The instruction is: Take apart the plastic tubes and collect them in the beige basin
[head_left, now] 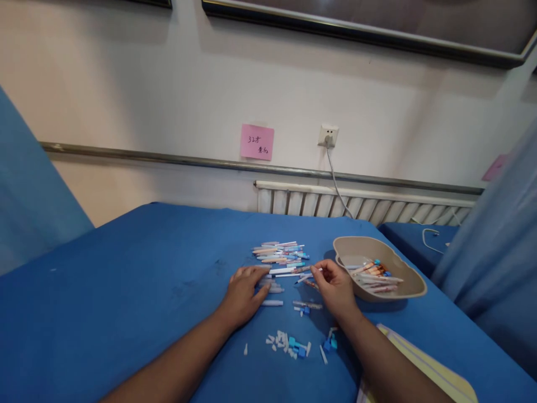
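**Pen parts spread between two hands, bin beside the right**

The left hand (245,294) lies palm down at the left ends of several white barrels (282,271), its thumb and fingers standing apart; contact beneath the fingers is hidden. The right hand (334,286) has thumb and forefinger pinched on the right end of a patterned pen (302,269), its other fingers curled. That pen lies between the hands, pointing toward the left one. A pile of pens (280,253) sits just beyond both hands on the blue cloth (146,291).

A beige bin (413,290), containing further pens (380,282), stands just right of the right hand. Nearer the wearer, between the forearms, are loose white tips (279,338) and blue pieces (330,343). A yellow item (432,358) lies partly under the right forearm.
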The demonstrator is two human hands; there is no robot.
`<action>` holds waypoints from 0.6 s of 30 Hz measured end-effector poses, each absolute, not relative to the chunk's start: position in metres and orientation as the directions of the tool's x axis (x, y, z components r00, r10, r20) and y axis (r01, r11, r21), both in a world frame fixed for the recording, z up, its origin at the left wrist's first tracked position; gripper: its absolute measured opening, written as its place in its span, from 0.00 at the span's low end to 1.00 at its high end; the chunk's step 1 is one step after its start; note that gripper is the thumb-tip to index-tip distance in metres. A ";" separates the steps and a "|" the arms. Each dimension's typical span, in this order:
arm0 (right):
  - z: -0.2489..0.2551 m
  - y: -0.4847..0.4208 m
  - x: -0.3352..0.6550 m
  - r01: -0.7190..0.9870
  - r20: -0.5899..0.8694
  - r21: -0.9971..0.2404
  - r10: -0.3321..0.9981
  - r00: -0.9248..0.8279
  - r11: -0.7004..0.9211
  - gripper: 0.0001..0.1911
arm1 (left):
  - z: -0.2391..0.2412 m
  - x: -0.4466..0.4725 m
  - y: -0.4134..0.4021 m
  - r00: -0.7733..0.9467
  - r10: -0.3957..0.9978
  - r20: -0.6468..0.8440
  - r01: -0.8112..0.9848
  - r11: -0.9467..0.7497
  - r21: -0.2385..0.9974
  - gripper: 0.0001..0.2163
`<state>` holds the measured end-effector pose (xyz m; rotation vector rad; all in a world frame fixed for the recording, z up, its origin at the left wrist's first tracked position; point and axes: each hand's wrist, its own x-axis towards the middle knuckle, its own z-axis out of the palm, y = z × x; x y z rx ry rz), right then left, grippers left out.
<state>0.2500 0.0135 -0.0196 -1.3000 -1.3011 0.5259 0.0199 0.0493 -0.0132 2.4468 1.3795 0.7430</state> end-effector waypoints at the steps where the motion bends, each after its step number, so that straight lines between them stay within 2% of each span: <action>1: -0.020 0.012 0.249 0.380 0.403 -0.879 0.874 0.273 0.287 0.13 | -0.013 0.020 0.049 0.427 0.846 0.319 0.729 -0.531 0.431 0.17; 6: -0.020 0.010 0.246 0.475 0.457 -0.821 0.863 0.215 0.317 0.13 | -0.010 0.020 0.048 0.416 0.843 0.342 0.725 -0.534 0.434 0.15; 11: -0.020 0.008 0.242 0.511 0.463 -0.779 0.883 0.078 0.363 0.13 | -0.014 0.019 0.049 0.406 0.854 0.324 0.719 -0.518 0.463 0.13; 18: -0.031 0.011 0.243 0.489 0.398 -0.803 0.917 0.015 0.340 0.14 | -0.014 0.020 0.047 0.396 0.872 0.289 0.750 -0.488 0.447 0.15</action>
